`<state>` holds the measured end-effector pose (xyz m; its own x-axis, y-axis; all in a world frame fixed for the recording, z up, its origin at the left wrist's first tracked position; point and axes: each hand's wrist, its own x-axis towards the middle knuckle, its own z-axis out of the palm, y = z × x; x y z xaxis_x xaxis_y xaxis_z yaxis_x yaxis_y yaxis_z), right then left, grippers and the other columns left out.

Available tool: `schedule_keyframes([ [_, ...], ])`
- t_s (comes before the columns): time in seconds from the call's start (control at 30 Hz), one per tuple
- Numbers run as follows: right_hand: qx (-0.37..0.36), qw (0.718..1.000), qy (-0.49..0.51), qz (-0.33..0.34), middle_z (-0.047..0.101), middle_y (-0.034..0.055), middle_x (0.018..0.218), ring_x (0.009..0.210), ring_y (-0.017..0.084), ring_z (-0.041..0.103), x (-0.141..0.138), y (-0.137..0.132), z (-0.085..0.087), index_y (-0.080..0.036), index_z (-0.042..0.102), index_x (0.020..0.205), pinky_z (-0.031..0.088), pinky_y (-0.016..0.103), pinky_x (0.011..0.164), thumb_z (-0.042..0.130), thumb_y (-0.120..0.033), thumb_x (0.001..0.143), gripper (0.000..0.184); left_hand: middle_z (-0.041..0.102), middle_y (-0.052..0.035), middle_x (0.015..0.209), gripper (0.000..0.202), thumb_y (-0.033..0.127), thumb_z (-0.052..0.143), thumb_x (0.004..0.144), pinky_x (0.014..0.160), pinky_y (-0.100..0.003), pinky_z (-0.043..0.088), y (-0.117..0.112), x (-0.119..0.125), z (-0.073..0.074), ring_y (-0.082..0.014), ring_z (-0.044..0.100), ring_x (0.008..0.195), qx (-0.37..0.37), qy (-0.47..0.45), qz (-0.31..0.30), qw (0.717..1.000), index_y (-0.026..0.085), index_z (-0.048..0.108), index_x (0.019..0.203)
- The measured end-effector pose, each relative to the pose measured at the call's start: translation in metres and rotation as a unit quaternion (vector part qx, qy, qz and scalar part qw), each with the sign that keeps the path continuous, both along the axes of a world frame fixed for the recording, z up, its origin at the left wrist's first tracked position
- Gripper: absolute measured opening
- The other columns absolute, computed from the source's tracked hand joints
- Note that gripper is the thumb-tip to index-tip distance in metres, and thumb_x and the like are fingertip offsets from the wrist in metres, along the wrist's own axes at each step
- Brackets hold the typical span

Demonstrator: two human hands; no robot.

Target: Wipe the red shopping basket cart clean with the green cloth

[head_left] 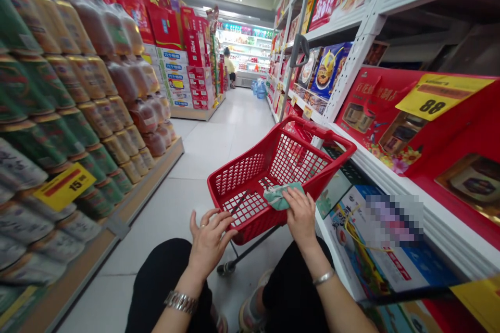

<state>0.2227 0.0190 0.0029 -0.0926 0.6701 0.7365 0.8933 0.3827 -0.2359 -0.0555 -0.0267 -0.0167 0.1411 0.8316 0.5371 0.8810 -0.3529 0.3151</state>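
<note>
In front of my knees stands a red plastic shopping basket cart (253, 227) on a grey wheeled frame, with perforated sides. My right hand (301, 214) is at the near right rim, its fingers closed over a folded light green cloth (278, 196) that lies against the basket's edge. Beside the near left corner, my left hand (211, 237) has its fingers spread and slightly bent, with nothing held. Its fingertips are close to the rim; whether they touch it I cannot tell. A grey upright pole with a handle (300, 52) rises behind the cart.
Stacked wrapped drink cans (86, 125) on a low platform line the left side. White shelving (367, 26) with red gift boxes (390, 114) runs close along the right. The tiled aisle (238, 109) leads to lit coolers, with a person (229, 66) and blue water bottles (260, 88) far ahead.
</note>
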Motion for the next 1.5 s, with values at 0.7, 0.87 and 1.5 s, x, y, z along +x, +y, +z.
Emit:
schedule_keyframes([
  [0.7,0.018,0.999,-0.024,0.011,0.071,0.0108,0.123,0.120,0.027,0.058,-0.050,-0.010,-0.002,-0.020,0.069,0.118,0.023,0.052,0.118,0.048,-0.011,0.090,0.036,0.068,-0.0124,0.133,0.046,0.035,0.051,0.095,0.114,-0.053,0.037,-0.018,0.010,-0.072,-0.0270,0.060,0.126,0.017,-0.120,0.129,0.984,0.024,0.052,0.140],
  [0.87,0.026,0.998,-0.029,0.048,0.071,0.0106,0.124,0.121,0.026,0.058,-0.074,-0.016,-0.003,-0.020,0.068,0.120,0.024,0.053,0.119,0.047,-0.011,0.091,0.037,0.060,-0.0112,0.145,0.053,0.031,0.067,0.084,0.120,-0.062,0.025,0.014,-0.018,-0.022,-0.0317,0.050,0.138,-0.021,-0.059,0.070,0.996,0.030,0.058,0.136],
  [1.5,0.103,0.979,-0.056,0.165,0.072,0.0079,0.127,0.126,0.022,0.056,-0.113,-0.032,-0.018,-0.024,0.072,0.120,0.022,0.047,0.120,0.053,-0.014,0.095,0.033,0.062,-0.0070,0.145,0.045,0.021,0.064,0.082,0.118,-0.073,0.014,0.015,-0.027,0.003,-0.0334,0.050,0.138,-0.090,-0.045,0.076,0.992,0.033,0.064,0.126],
])
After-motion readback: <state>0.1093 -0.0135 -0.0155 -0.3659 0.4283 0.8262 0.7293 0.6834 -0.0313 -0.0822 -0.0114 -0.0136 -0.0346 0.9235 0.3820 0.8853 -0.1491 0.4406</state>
